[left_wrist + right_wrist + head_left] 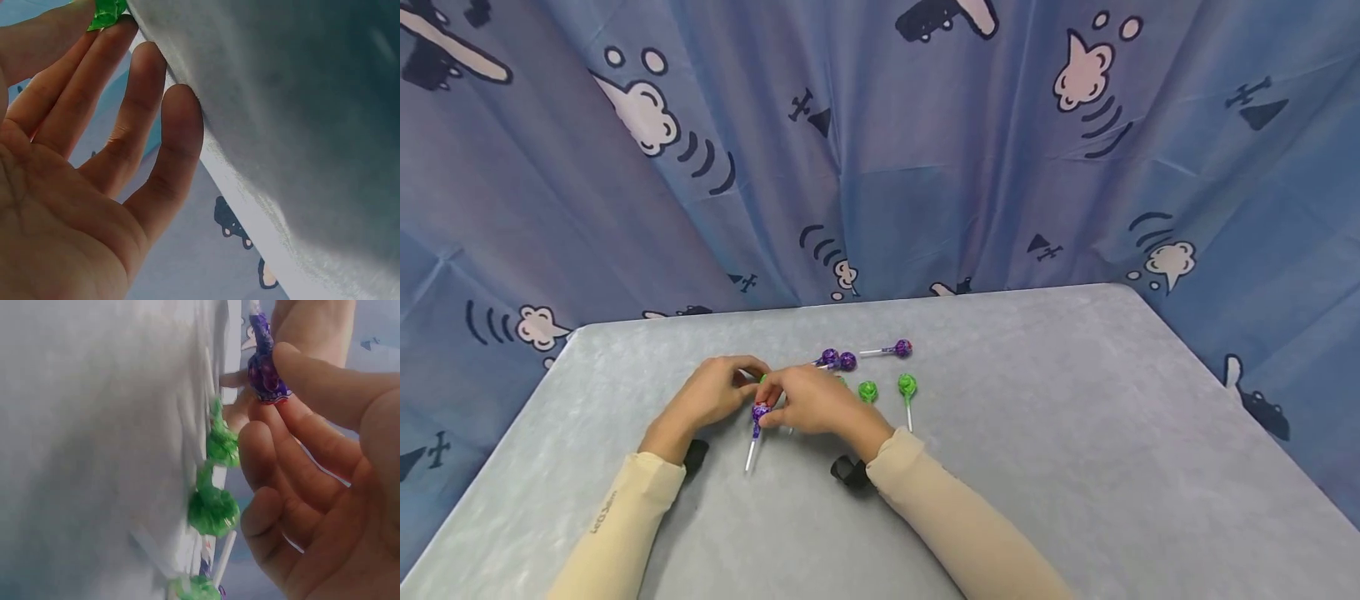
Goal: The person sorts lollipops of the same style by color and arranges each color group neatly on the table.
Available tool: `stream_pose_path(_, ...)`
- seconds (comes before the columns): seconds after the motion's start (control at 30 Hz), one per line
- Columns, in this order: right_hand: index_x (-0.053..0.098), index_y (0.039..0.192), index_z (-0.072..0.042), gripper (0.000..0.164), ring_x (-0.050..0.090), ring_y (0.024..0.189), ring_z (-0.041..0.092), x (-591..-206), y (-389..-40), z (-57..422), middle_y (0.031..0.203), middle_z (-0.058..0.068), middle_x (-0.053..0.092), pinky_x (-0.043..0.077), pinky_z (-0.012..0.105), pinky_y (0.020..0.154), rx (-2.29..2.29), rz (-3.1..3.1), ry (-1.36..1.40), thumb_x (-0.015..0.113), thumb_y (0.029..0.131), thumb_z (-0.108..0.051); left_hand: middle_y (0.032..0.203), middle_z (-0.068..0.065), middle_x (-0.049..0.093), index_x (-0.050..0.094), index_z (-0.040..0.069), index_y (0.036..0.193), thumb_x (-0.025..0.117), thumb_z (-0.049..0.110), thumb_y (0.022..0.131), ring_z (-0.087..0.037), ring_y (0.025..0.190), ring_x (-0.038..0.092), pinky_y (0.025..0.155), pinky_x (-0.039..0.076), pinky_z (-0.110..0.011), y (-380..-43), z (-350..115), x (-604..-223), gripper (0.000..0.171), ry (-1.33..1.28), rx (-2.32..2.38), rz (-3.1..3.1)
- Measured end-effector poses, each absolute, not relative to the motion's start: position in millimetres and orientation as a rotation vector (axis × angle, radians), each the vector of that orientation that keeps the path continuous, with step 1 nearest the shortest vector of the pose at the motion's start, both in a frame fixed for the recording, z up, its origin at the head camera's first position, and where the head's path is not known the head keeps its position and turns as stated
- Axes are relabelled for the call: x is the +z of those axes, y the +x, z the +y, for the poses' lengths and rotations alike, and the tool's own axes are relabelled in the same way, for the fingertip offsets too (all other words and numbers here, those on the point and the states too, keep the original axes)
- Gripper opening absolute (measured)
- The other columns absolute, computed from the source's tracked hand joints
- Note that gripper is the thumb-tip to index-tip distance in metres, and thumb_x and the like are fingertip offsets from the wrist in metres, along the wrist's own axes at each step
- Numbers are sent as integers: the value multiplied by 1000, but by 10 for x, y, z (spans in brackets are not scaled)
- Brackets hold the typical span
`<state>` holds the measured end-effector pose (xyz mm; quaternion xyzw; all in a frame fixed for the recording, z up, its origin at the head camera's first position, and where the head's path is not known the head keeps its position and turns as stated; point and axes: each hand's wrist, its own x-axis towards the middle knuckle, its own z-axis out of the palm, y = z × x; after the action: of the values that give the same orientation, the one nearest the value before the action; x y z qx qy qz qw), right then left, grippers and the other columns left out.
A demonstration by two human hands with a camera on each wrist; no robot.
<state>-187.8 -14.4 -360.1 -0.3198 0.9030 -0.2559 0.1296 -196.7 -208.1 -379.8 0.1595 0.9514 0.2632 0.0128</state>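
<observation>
My right hand (816, 402) pinches a purple-wrapped lollipop (758, 413) between thumb and fingers, its white stick pointing down toward the near side of the table. Close beside it on the left, my left hand (717, 393) has its thumb and fingertips at a green-wrapped lollipop (109, 14), pinching it; its stick is out of sight. The left hand's other fingers are spread near the tabletop. In the right wrist view, more green lollipops (215, 510) lie on the table next to the right hand, partly hidden by it in the head view.
Two purple lollipops (847, 362) lie together behind the right hand. Another purple lollipop (903, 348) is at the back, stick pointing left. A green lollipop (907, 385) lies to the right. The white-covered table (1075, 433) ends at a blue patterned curtain (917, 208).
</observation>
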Motion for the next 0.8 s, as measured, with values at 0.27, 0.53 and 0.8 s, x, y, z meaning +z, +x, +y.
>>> stream_pose_path(0.27,72,103,-26,19,61,90,1,-3672,-1821,-188,94,-16,69,47,22,83,-683,2640,-945,77,87,-36,103,-10,75,74,12,110,70,10,90,-25,92,70,82,53,-45,-1975,-2078,-3816,21,503,841,2969)
stream_pose_path(0.53,71,100,-28,18,60,85,0,-3757,-1790,-232,90,-17,68,46,21,79,-623,2629,-918,77,87,-37,103,-10,75,74,12,109,70,7,89,-25,92,70,82,53,-46,-1961,-2079,-3832,21,518,841,2966)
stream_pose_path(0.8,72,103,-27,19,62,90,0,-3746,-1810,-209,94,-17,70,48,22,83,-654,2615,-899,77,87,-36,104,-10,75,73,13,111,70,9,90,-25,94,70,84,53,-46,-1966,-2074,-3821,21,507,833,2969)
